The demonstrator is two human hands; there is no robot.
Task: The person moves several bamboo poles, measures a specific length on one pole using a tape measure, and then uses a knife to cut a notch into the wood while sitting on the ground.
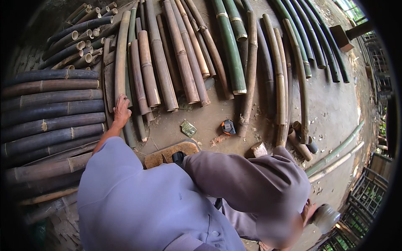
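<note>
At the left, my left hand (121, 109) reaches out and curls its fingers round the near end of a long tan bamboo pole (122, 54). The pole lies among other poles running away from me. Far to the lower right, my right hand (308, 211) is closed against the side of a clear plastic container (326, 218). The container looks tilted, and most of the fingers on it are hidden. A blurred patch covers part of that forearm. Between the hands, a green patterned packet (188, 128) and an orange and black tape measure (228, 126) lie on the floor.
Dark bamboo lengths (54, 108) are stacked at the left, with cut pieces (79, 46) piled behind. Green poles (230, 50) and brown ones spread ahead. A brown board (173, 151) is near my foot. Short bamboo offcuts (299, 144) and two thin poles (337, 148) lie right.
</note>
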